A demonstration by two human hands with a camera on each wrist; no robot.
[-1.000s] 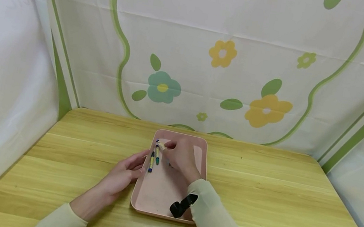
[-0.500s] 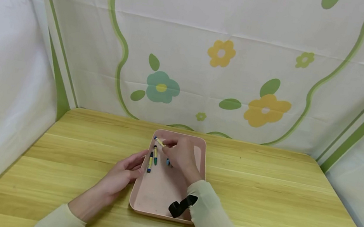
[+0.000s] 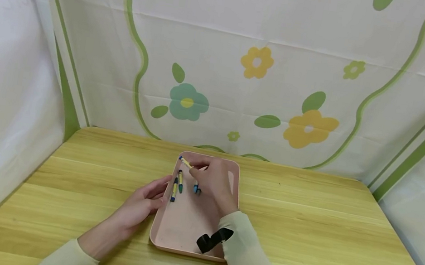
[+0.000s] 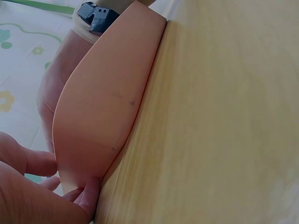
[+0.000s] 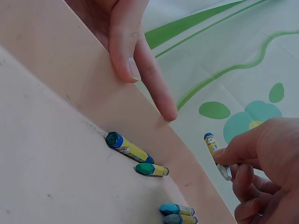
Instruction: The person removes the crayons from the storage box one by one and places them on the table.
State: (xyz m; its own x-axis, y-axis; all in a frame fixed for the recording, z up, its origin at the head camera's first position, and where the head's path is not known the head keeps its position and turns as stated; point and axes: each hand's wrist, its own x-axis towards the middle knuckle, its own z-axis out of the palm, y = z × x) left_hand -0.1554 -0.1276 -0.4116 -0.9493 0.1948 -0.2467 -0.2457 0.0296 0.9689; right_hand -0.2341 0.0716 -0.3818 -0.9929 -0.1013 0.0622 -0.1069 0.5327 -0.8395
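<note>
My right hand [image 3: 215, 181] is over the far part of a pink tray [image 3: 185, 233] and pinches a crayon [image 3: 185, 162] between thumb and fingers. In the right wrist view this crayon has a yellow wrapper, a blue end and a pale tip, and it is held up off the tray floor. My left hand [image 3: 142, 202] rests at the tray's left side, thumb and fingertips against the rim and outer wall. Inside the tray lie a dark green crayon [image 5: 131, 148], a green crayon [image 5: 152, 169], a light blue crayon [image 5: 176, 209] and a grey-blue crayon [image 5: 180, 219].
The tray stands on a wooden table [image 3: 306, 224], near its far edge. Behind the table hangs a white curtain [image 3: 223, 61] with printed flowers, and more white cloth closes the sides. A black wrist camera [image 3: 212, 241] overhangs the tray's near right part.
My right hand has raised the pinched crayon slightly and shifted it up and left. The light blue and grey-blue crayons show more beneath the hand. My left hand keeps its place on the tray.
</note>
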